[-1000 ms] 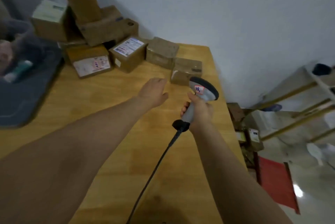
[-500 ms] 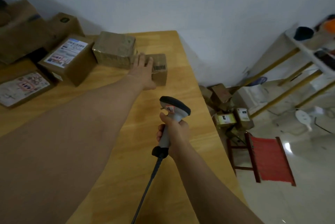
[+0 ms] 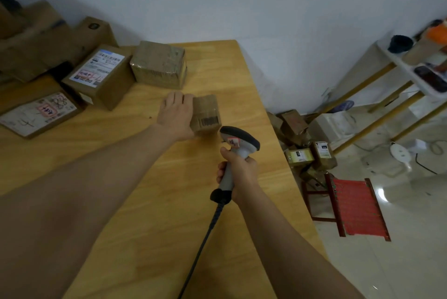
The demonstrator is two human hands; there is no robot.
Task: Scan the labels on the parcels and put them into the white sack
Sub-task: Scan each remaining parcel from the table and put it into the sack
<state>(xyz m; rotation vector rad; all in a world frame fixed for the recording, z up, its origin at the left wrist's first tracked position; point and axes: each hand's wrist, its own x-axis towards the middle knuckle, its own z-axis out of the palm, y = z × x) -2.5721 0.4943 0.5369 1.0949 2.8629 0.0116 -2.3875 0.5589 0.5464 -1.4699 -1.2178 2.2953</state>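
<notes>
Scan step. Small parcel (image 3: 205, 111), near the table's (image 3: 145, 177) right edge, is grasped by left hand (image 3: 176, 116), barcode (image 3: 209, 121) facing scanner (image 3: 240, 142) gripped in right hand (image 3: 240, 173). Next: beam to be aligned (sack unseen).

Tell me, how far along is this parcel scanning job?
Done: cannot tell; no white sack is in view. In hand: the left hand grips a small parcel, barcode facing the scanner gripped by the right hand. Left: scanning and bagging it, then at least the labelled box, taped box and flat parcel on the table.

Bare forearms (image 3: 101, 177), bare left grip (image 3: 175, 117), bare right grip (image 3: 242, 173)
</notes>
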